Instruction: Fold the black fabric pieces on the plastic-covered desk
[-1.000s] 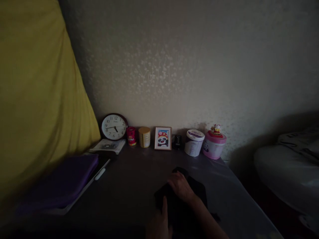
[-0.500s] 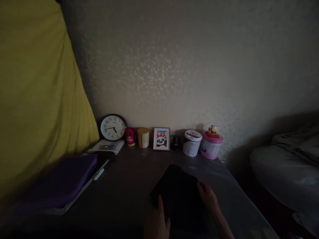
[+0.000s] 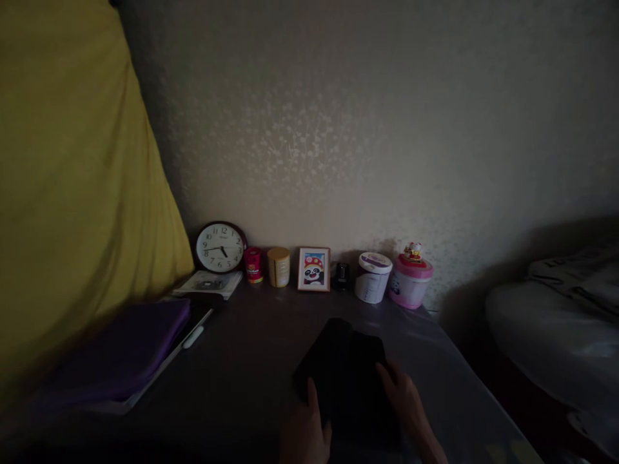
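A black, soft-looking piece that resembles folded cloth (image 3: 345,370) lies in front of me at the near side of the table; in the dim light its exact kind is unclear. My left hand (image 3: 309,425) is at its lower left edge, thumb lying on top and the other fingers mostly hidden. On the right side, my right hand (image 3: 400,392) pinches the edge between thumb and fingers. The upper outline shows a notch between two raised parts.
Along the wall stand a clock (image 3: 220,248), a red tub (image 3: 253,265), a yellow-lidded can (image 3: 279,267), a picture frame (image 3: 314,269), a white tub (image 3: 373,278) and a pink tub (image 3: 410,281). A purple case (image 3: 116,348) lies left on the dark table (image 3: 242,367).
My right hand has shifted slightly left and down, and the black piece's right side has moved inward with it, leaving a notch in its upper outline. My left hand stays nearly in place.
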Demonstrator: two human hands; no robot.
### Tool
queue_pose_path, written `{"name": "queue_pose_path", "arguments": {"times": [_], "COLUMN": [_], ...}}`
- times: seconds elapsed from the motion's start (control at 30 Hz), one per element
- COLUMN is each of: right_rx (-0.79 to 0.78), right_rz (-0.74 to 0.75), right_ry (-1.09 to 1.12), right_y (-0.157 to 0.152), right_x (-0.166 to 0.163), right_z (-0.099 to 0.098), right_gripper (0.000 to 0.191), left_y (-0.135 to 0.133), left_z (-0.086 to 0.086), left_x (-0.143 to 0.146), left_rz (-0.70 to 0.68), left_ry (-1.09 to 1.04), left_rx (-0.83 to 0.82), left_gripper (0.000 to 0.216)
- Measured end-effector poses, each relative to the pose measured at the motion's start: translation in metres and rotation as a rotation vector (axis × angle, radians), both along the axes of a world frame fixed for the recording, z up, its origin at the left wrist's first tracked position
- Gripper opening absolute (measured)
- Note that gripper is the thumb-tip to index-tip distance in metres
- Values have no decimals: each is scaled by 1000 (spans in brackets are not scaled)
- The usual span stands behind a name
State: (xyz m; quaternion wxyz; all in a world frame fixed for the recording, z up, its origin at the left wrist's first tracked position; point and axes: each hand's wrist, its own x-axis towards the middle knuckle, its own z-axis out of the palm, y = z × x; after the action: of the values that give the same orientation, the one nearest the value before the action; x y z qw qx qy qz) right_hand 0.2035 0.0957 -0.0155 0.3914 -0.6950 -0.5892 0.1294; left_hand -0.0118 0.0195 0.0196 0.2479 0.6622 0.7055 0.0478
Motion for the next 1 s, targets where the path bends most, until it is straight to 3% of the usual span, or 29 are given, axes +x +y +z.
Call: {"name": "queue_pose_path", "arguments": {"times": [0.33,0.57,1.0], "right_rx": [-24,4,-46], "right_rz": [112,223,291], "right_ry": [188,264,353], "right_y": [-11,-5,29], "right_x": [-21,-43,-101], "right_z": [23,44,46], "right_gripper": [48,42,45], "left_y": [-1,-1,1], "left_z": [1,3,-6], "left_x": [2,3,8], "left_rz": [-4,5,20], "left_ry": [-20,-19,61], "left_rx": [-7,-13,54], "left_gripper": [66,65,62]}}
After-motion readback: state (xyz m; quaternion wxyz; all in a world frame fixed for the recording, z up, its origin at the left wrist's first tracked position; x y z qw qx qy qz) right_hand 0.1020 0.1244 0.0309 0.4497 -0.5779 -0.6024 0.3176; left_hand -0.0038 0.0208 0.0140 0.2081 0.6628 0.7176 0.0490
